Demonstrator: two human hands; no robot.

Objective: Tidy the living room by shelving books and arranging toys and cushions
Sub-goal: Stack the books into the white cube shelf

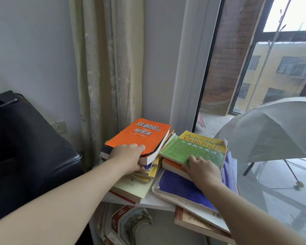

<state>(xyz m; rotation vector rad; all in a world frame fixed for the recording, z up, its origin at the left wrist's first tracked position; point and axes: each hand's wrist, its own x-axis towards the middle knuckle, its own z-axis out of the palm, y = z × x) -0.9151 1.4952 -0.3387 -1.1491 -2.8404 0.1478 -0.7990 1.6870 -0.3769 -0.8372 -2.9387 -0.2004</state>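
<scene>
- A black sofa (25,147) fills your left side, with a pale curtain (109,68) hanging in the corner behind the books.
- To your right is a tall window (254,68), and an open grey umbrella (272,131) lies on its side by the glass.
- A white shelf (155,203) stands between sofa and window. Its top carries two untidy stacks of books side by side, and more books lie on the level beneath.
- In the right stack a purple book (180,188) with worn edges lies low and juts toward you past the shelf's edge.
- The orange book (143,137) tops the left stack: thick, white lettering on the cover, near corner bent and its far end tilted up.
- The green book (198,147) tops the right stack: yellow band at the far end, frayed far corner.
- Your left grip (129,158) clamps the orange book's near edge, thumb on the cover, fingers curled underneath.
- Your right grip (203,169) holds the green book's near edge, bent fingers on the cover, thumb hidden.
- A white wall socket (60,126) sits just behind the sofa.
</scene>
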